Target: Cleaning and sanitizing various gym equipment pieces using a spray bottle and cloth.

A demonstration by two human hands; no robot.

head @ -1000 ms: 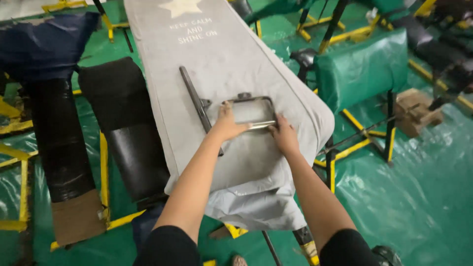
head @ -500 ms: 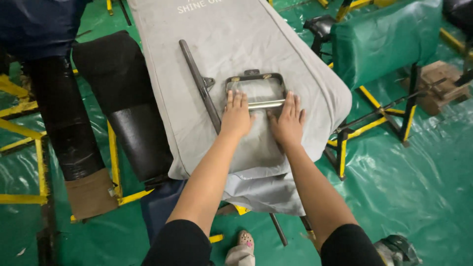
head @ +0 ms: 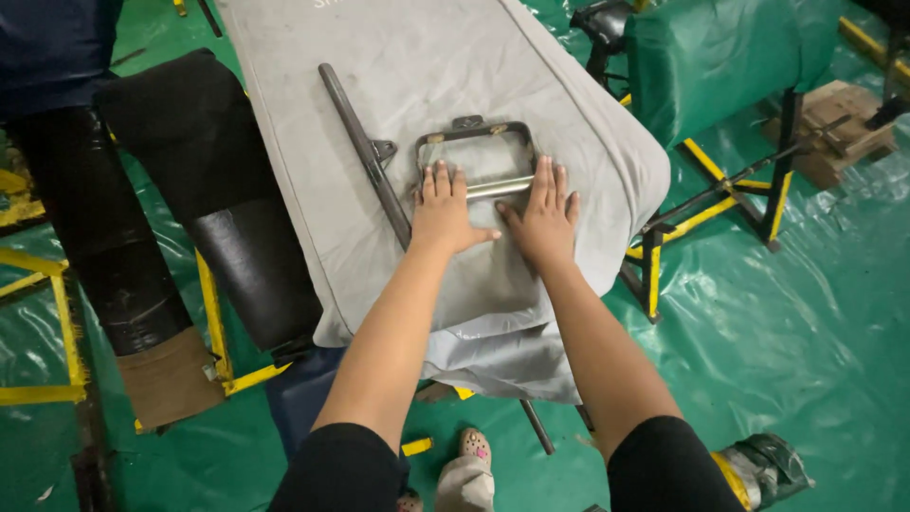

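Both hands lie flat, fingers spread and gripping nothing: left hand point(head: 444, 214) and right hand point(head: 542, 216) touch the near bar of the rectangular metal handle point(head: 476, 154) on the grey-covered surface point(head: 284, 57), right of a dark bar point(head: 365, 152).

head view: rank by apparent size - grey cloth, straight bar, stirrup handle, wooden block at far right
1. grey cloth, by far the largest.
2. straight bar, long but thin.
3. stirrup handle and wooden block look about alike; the block lies farther off and is cut by the frame edge, so not ranked.
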